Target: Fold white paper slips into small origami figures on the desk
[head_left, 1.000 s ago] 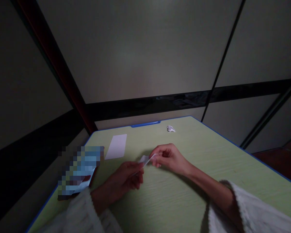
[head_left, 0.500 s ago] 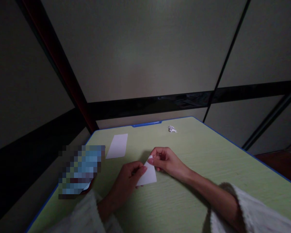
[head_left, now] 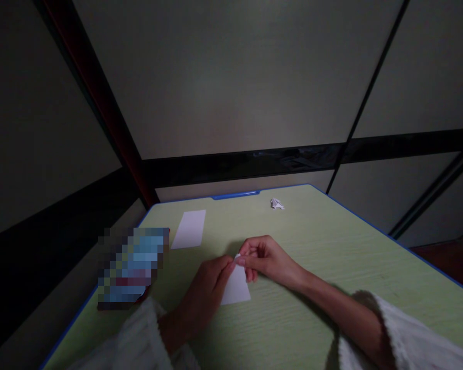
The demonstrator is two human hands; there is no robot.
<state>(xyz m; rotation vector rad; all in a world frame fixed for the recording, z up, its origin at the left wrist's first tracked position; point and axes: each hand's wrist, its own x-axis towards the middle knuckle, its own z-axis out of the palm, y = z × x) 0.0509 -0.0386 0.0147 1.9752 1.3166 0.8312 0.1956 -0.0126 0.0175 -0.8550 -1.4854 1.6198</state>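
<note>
A small white sheet of paper [head_left: 236, 289] is held between my two hands above the table, its wide lower end facing me. My left hand [head_left: 212, 282] grips its left side, with the thumb near the top. My right hand [head_left: 265, 258] pinches the narrow upper tip between thumb and index finger. The two thumbs nearly meet at that tip, which looks folded over; the crease itself is mostly covered by the fingers.
The pale green table [head_left: 312, 318] has a blue edge and a blue handle [head_left: 236, 195] at the back. A flat white paper [head_left: 189, 228] lies at back left, a folded paper figure [head_left: 277, 204] at back right. A blurred-out item [head_left: 135, 270] lies at left. Cabinet panels [head_left: 231, 82] stand behind.
My left hand has slid up along the paper, its thumb now close to the right thumb at the tip. The view has shifted slightly.
</note>
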